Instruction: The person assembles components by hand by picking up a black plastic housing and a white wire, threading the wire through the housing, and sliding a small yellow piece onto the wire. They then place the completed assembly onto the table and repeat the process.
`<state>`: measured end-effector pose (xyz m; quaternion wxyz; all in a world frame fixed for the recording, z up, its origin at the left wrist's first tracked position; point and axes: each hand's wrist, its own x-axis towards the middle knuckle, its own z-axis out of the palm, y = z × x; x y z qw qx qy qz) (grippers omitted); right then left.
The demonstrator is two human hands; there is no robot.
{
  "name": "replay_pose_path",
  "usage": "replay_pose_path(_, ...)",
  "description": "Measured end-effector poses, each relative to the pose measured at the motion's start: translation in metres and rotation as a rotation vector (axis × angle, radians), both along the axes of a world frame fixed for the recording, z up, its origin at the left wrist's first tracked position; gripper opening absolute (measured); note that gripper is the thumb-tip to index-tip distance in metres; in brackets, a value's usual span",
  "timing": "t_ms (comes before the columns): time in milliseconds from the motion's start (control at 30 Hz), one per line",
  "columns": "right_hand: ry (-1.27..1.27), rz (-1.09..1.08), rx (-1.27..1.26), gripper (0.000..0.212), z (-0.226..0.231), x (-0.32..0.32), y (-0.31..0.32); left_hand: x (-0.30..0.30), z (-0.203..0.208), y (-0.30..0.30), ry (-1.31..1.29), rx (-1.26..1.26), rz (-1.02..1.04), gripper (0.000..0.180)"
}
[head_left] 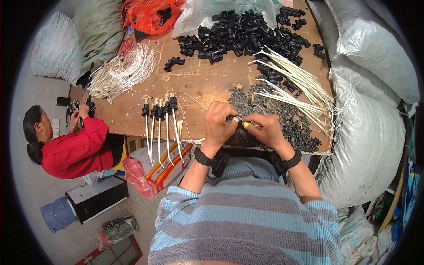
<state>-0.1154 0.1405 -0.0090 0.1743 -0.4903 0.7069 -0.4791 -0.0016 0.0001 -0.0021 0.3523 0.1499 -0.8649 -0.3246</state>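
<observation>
At near edge of desk [194,79]: left hand [219,121], fingers pinching small dark piece [230,118]; right hand [265,128], fingers gripping yellow piece [246,125]. Black fittings [247,37], 12 o'clock; white rods [296,70], 2 o'clock.

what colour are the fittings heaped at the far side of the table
Black; the heaped fittings show best in the head view.

The person [243,221] near me wore the camera on the head, as the left one of two; it looked steeply down, quite near, over the striped sweater [247,190] to the hands [219,124], and its wide round view reached across the table [198,79].
</observation>
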Motion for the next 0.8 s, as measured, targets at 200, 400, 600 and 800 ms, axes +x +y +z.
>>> replay_pose_path(200, 0.091, -0.281, 0.124, 0.013, -0.001, 0.006, 0.000, -0.003, -0.001, 0.003, 0.004, -0.015, 0.013, 0.021)
replay_pose_path(400, -1.191, -0.007, 0.120, 0.020, 0.024, -0.011, 0.011, 0.005, 0.010, 0.001, -0.377, 0.145, -0.396, 0.045)
replay_pose_path(600, -0.369, -0.080, 0.056, 0.025, 0.015, -0.013, 0.020, 0.004, -0.009, 0.000, -0.355, 0.319, -0.320, 0.039)
replay_pose_path(800, 0.354, -0.016, 0.142, 0.026, 0.019, -0.004, 0.018, 0.006, -0.007, 0.003, -0.393, 0.096, -0.215, 0.030)
